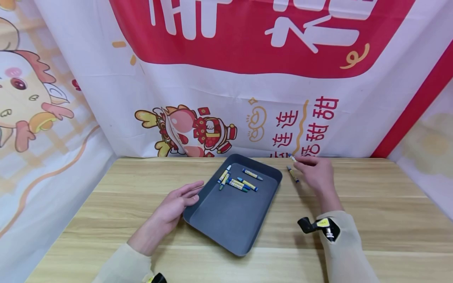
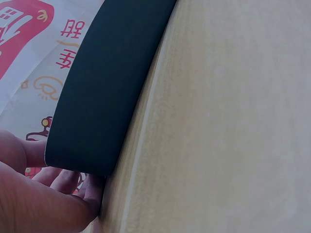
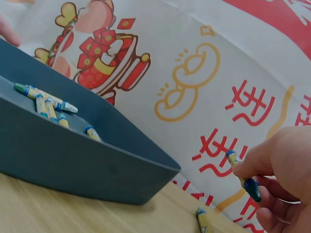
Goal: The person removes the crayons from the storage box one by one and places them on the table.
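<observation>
A dark grey tray lies at a slant on the wooden table. Its left wall is held by my left hand, the thumb at the rim and the fingers along the outer side. Right of the tray, my right hand pinches a crayon with a yellow-and-blue wrapper and a dark green tip, raised off the table. Below that hand another crayon lies on the wood. Several similar crayons rest loosely inside the tray, toward its far end.
The light wooden table meets a white hanging cloth with red print and cartoon figures behind it. Similar cloth hangs at the left side. A small black wrist camera sits on the right sleeve.
</observation>
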`<move>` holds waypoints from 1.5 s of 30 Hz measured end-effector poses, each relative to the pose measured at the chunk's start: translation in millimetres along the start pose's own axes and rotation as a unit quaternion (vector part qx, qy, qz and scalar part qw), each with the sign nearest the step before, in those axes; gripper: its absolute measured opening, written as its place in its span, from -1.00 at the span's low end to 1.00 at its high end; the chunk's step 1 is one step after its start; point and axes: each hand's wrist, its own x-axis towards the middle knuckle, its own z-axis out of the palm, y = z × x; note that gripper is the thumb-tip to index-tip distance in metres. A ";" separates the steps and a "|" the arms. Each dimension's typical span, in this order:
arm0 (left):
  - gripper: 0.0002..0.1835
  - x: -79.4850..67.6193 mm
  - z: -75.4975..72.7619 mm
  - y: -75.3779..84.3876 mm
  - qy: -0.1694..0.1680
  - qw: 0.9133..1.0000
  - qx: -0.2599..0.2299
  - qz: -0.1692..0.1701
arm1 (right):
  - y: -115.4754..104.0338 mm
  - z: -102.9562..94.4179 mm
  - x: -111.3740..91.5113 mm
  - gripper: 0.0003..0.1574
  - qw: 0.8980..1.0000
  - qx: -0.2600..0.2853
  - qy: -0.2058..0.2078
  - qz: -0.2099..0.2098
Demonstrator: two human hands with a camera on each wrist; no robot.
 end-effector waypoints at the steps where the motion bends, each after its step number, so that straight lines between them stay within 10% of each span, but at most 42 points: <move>1: -0.46 -0.1 0.1 0.1 0.000 1.000 0.000 0.000 | 1.8 -0.1 0.4 -0.56 1.000 0.000 0.006 0.003; 45: -0.46 0.4 0.0 0.2 0.002 1.000 -0.001 0.002 | 32.5 18.2 8.9 -0.62 0.996 -0.088 0.019 0.022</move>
